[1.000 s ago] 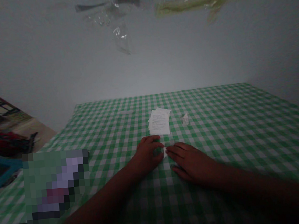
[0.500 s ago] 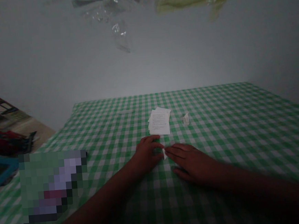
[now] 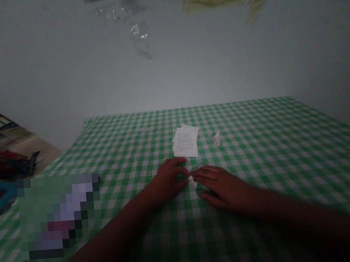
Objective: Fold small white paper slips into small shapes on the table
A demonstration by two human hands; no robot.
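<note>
Passage for the right hand (image 3: 223, 187) over the gingham tablecloth (image 3: 273, 147) between stacked papers (image 3: 184, 142) and paper scrap (image 3: 216, 140).

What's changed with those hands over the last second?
The small white paper piece between the hands now shows more clearly, slanting toward the person, its end nearer them. The fingers of the left hand and the right hand are closed on it; neither has let go. The stack of printed sheets and the small folded paper on the green gingham tablecloth stayed as they were.

The tablecloth (image 3: 271, 159) is green-and-white gingham (the paper sheets (image 3: 185, 143) on it are white)
</note>
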